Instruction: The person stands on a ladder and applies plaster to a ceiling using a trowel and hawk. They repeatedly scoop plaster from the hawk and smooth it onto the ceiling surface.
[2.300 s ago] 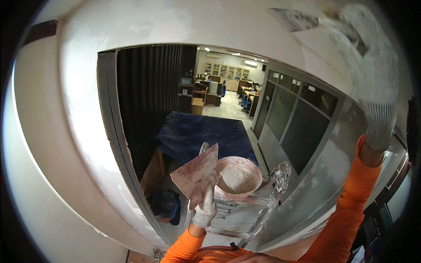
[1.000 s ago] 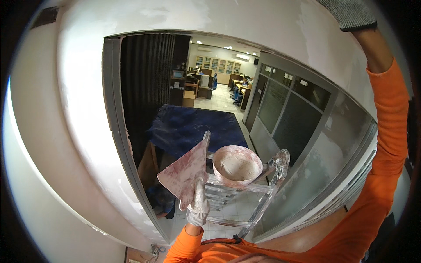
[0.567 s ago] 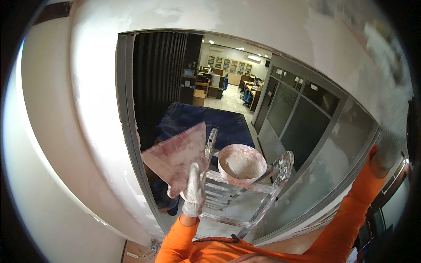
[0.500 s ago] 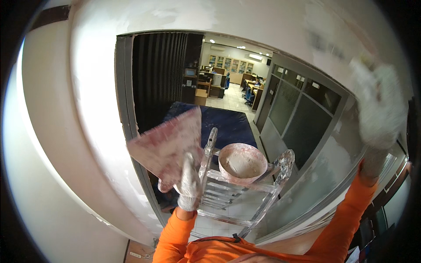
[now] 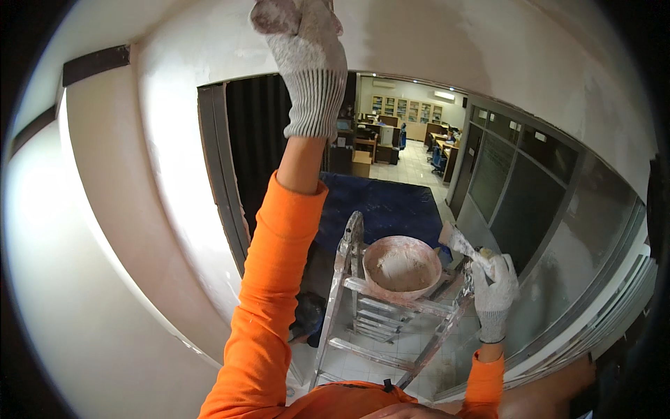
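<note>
My left hand [image 5: 307, 52], in a whitish knit glove, is raised high before the wall above the doorway. It is closed around the plaster-smeared handle [image 5: 276, 17] of a broad plastering trowel, whose blade lies beyond the upper edge of the picture. Lower on the right, my gloved right hand [image 5: 495, 286] grips a putty knife [image 5: 459, 241] coated in whitish compound, its blade pointing up and left. Just left of that knife, a pinkish bowl [image 5: 393, 285] with pale filler inside rests on top of the stepladder [image 5: 340, 269].
The metal ladder stands in front of a wide doorway with a dark frame [image 5: 222, 167]. Beyond it lie a dark blue sheet [image 5: 377, 202] and an office with desks and cabinets. A glazed partition [image 5: 527, 202] runs along the right. Patched wall [image 5: 433, 42] spans overhead.
My left hand has risen with the trowel from beside the ladder to the top of the picture. My right hand has come down from the upper right wall to beside the bowl.
</note>
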Motion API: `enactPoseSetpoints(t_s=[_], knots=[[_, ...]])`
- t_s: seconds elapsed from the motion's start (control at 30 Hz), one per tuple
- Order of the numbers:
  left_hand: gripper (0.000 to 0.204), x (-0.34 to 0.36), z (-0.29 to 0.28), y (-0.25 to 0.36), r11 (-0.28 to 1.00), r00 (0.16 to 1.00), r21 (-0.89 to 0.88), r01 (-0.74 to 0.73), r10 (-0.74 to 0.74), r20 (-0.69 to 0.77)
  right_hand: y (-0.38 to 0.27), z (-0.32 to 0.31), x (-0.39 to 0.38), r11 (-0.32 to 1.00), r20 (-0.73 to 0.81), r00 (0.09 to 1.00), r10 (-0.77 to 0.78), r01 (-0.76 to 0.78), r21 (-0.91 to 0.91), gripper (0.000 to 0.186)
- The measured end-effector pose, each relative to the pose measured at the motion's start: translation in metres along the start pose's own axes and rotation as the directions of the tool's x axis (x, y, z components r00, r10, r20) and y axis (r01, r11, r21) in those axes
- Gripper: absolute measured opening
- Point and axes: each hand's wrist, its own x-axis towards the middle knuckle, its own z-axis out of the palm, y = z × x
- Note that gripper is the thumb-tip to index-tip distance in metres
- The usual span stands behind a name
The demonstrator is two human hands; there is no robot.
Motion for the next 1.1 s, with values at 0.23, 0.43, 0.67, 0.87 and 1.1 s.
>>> enactPoseSetpoints(t_s=[0.23,0.43,0.67,0.87,1.1], knots=[[0.031,0.015,0.039,-0.026,1.000,1.000,-0.003,-0.001,0.001,0.010,0.012,0.027,-0.026,0.951,-0.112,0.978,0.179,-0.142,0.275,0.024],[0.040,0.021,0.058,-0.047,0.916,0.967,0.359,-0.179,0.230,-0.106,0.040,0.063,-0.050,0.943,-0.093,0.970,0.223,-0.191,0.274,0.026],[0.048,0.021,0.075,-0.022,0.992,0.998,0.107,0.059,-0.062,0.020,0.057,0.081,-0.063,0.919,-0.176,0.963,0.202,-0.124,0.374,0.031],[0.044,0.003,0.102,-0.021,0.892,0.972,0.388,-0.233,0.198,0.130,0.054,0.079,-0.061,0.934,-0.185,0.965,0.188,-0.117,0.338,0.031],[0.044,-0.027,0.127,-0.022,0.949,0.971,0.280,-0.144,0.082,0.224,0.057,0.084,-0.064,0.910,-0.173,0.959,0.223,-0.141,0.390,0.031]])
